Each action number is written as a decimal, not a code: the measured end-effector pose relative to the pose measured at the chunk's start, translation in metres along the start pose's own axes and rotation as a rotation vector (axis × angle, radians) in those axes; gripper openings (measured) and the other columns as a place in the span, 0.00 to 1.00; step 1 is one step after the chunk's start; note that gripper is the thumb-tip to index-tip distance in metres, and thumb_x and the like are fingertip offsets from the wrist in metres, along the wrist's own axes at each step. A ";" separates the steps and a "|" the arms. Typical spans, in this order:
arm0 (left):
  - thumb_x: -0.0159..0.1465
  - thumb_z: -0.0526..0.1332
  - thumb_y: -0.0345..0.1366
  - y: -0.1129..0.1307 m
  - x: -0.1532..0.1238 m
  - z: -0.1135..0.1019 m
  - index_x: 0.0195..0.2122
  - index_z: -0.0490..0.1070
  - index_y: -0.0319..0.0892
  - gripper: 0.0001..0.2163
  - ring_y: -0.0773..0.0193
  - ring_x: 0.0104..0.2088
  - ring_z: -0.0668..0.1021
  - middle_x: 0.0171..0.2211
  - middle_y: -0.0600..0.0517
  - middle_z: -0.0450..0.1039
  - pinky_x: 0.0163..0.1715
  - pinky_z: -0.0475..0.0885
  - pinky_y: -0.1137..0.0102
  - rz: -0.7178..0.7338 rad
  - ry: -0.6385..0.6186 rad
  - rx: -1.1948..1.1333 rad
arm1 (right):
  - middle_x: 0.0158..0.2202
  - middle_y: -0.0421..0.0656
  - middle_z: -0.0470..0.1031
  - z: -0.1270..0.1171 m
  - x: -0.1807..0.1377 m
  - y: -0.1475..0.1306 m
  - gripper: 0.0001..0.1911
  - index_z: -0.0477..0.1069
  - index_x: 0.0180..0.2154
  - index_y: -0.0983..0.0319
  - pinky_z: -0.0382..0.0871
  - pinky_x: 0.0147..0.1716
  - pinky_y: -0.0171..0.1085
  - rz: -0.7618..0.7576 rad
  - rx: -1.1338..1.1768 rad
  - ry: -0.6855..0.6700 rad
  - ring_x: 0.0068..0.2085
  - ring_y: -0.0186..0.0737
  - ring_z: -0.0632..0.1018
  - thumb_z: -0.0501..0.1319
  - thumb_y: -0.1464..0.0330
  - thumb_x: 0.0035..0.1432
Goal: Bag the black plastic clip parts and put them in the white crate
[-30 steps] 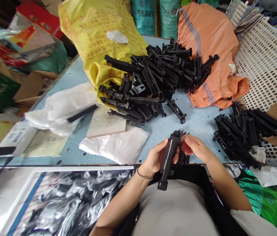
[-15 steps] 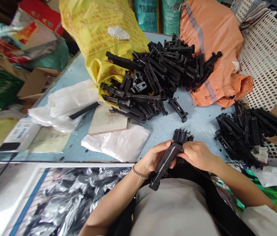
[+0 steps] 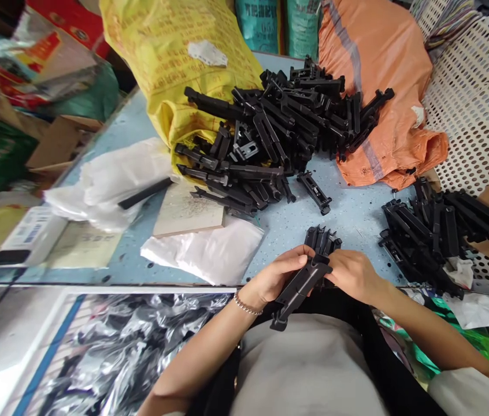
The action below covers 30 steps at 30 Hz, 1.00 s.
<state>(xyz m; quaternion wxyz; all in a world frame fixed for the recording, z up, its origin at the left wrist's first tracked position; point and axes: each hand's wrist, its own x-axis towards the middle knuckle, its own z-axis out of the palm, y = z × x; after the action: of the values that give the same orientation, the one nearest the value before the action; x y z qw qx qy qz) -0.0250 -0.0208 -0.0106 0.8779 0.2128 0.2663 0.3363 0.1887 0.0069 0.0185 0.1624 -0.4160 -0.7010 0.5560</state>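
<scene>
A long, black, hard-looking part with a blocky lower end (image 3: 300, 289) is held at the lower centre of the frame, its upper end slanted toward the upper right. It is gripped by the left hand (image 3: 280, 273), whose thumb is laid near the upper end, while the other fingers are mostly hidden. The right hand (image 3: 354, 274) is set at that same end with its fingers curled in; whether anything is pinched between the tips cannot be told. Just beyond, the forked ends of a bunch of similar black parts (image 3: 321, 238) are seen, their lower lengths covered by the hands.

For sound handling, the long part is best steadied along its body by the left hand, and fine adjustment left to the right fingertips. The forked ends should be kept level with one another, since they could easily be snagged. Force on the narrow ends is better avoided. As the hands are held at the front edge of the blue speckled table (image 3: 352, 216), a loose grip could let a piece be dropped. The large heap of black parts (image 3: 279, 130) at upper centre should be left undisturbed.
</scene>
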 end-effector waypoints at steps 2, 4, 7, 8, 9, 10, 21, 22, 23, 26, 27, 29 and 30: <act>0.58 0.69 0.53 0.000 0.001 0.000 0.45 0.66 0.38 0.25 0.61 0.22 0.78 0.29 0.49 0.75 0.20 0.72 0.73 0.016 0.008 0.000 | 0.27 0.42 0.74 -0.002 0.002 0.002 0.28 0.66 0.30 0.66 0.61 0.28 0.26 0.084 0.107 -0.090 0.28 0.23 0.70 0.56 0.45 0.59; 0.58 0.69 0.53 -0.001 0.002 0.000 0.44 0.66 0.38 0.25 0.61 0.22 0.78 0.31 0.47 0.76 0.21 0.72 0.72 0.028 0.013 -0.009 | 0.23 0.42 0.73 0.000 0.004 0.006 0.36 0.66 0.33 0.66 0.59 0.23 0.28 0.256 0.363 -0.322 0.21 0.24 0.68 0.43 0.39 0.60; 0.57 0.69 0.53 -0.002 0.002 -0.001 0.45 0.66 0.38 0.26 0.61 0.23 0.78 0.32 0.47 0.76 0.21 0.71 0.72 0.012 -0.007 -0.012 | 0.12 0.34 0.58 0.008 0.005 0.011 0.37 0.60 0.31 0.64 0.51 0.17 0.29 0.402 0.654 -0.513 0.14 0.25 0.58 0.37 0.36 0.58; 0.58 0.69 0.53 -0.002 0.001 -0.001 0.45 0.66 0.38 0.26 0.61 0.23 0.78 0.31 0.47 0.76 0.21 0.71 0.72 0.000 -0.014 -0.010 | 0.12 0.33 0.56 0.009 0.004 0.012 0.35 0.59 0.30 0.63 0.50 0.17 0.29 0.379 0.629 -0.483 0.14 0.25 0.57 0.41 0.37 0.58; 0.58 0.69 0.53 -0.003 0.000 -0.002 0.46 0.67 0.38 0.25 0.61 0.23 0.78 0.31 0.47 0.76 0.21 0.70 0.72 -0.011 -0.017 -0.010 | 0.12 0.33 0.57 0.010 0.003 0.011 0.32 0.60 0.29 0.63 0.51 0.18 0.29 0.313 0.521 -0.412 0.15 0.24 0.58 0.45 0.39 0.59; 0.58 0.69 0.53 -0.003 0.000 -0.002 0.46 0.67 0.39 0.25 0.61 0.23 0.78 0.31 0.47 0.76 0.21 0.71 0.72 -0.019 -0.016 -0.011 | 0.14 0.35 0.60 0.010 0.001 0.010 0.30 0.61 0.29 0.63 0.53 0.19 0.28 0.223 0.362 -0.311 0.16 0.23 0.60 0.48 0.42 0.61; 0.55 0.70 0.57 -0.013 0.006 -0.003 0.39 0.68 0.39 0.26 0.60 0.24 0.79 0.31 0.48 0.76 0.21 0.71 0.71 -0.038 0.065 -0.079 | 0.18 0.39 0.70 -0.002 0.007 0.008 0.35 0.67 0.33 0.66 0.57 0.18 0.27 0.362 0.403 -0.196 0.17 0.25 0.66 0.43 0.40 0.61; 0.55 0.71 0.56 -0.014 0.006 -0.002 0.39 0.68 0.39 0.25 0.60 0.24 0.79 0.31 0.48 0.76 0.22 0.72 0.71 -0.034 0.069 -0.079 | 0.14 0.38 0.67 -0.001 0.008 0.009 0.36 0.65 0.30 0.65 0.52 0.15 0.28 0.450 0.531 -0.293 0.14 0.25 0.62 0.43 0.39 0.59; 0.55 0.71 0.56 -0.014 0.006 -0.001 0.39 0.68 0.39 0.25 0.59 0.24 0.79 0.31 0.48 0.75 0.22 0.72 0.71 -0.035 0.072 -0.079 | 0.12 0.37 0.64 0.000 0.009 0.009 0.36 0.63 0.28 0.64 0.49 0.14 0.29 0.500 0.620 -0.376 0.12 0.26 0.61 0.45 0.37 0.57; 0.54 0.71 0.56 -0.014 0.005 0.001 0.37 0.67 0.39 0.25 0.60 0.23 0.78 0.30 0.48 0.76 0.21 0.72 0.71 -0.028 0.094 -0.086 | 0.11 0.35 0.61 0.003 0.009 0.008 0.34 0.62 0.28 0.63 0.48 0.14 0.29 0.475 0.666 -0.449 0.12 0.25 0.59 0.52 0.37 0.53; 0.54 0.71 0.56 -0.014 0.004 0.001 0.36 0.68 0.39 0.25 0.60 0.22 0.78 0.29 0.47 0.76 0.21 0.71 0.71 -0.025 0.102 -0.086 | 0.12 0.34 0.61 0.004 0.008 0.006 0.33 0.62 0.28 0.63 0.50 0.15 0.28 0.430 0.586 -0.396 0.13 0.24 0.59 0.53 0.38 0.54; 0.55 0.70 0.57 -0.014 0.004 0.000 0.35 0.69 0.39 0.25 0.61 0.20 0.76 0.24 0.48 0.75 0.20 0.69 0.72 -0.043 0.113 -0.086 | 0.16 0.36 0.66 0.005 0.005 0.001 0.31 0.63 0.27 0.64 0.53 0.20 0.27 0.269 0.250 -0.194 0.17 0.22 0.62 0.54 0.41 0.58; 0.55 0.69 0.58 -0.015 0.004 -0.001 0.34 0.69 0.38 0.25 0.61 0.20 0.76 0.22 0.48 0.74 0.20 0.68 0.72 -0.065 0.119 -0.092 | 0.18 0.38 0.68 0.004 0.004 -0.002 0.29 0.64 0.27 0.65 0.54 0.23 0.27 0.149 0.019 -0.070 0.20 0.22 0.64 0.54 0.44 0.60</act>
<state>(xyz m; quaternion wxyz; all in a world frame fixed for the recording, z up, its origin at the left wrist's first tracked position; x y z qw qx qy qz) -0.0162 -0.0276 -0.0210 0.8798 0.1428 0.3092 0.3315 0.1823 0.0073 0.0175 0.0999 -0.4458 -0.6681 0.5873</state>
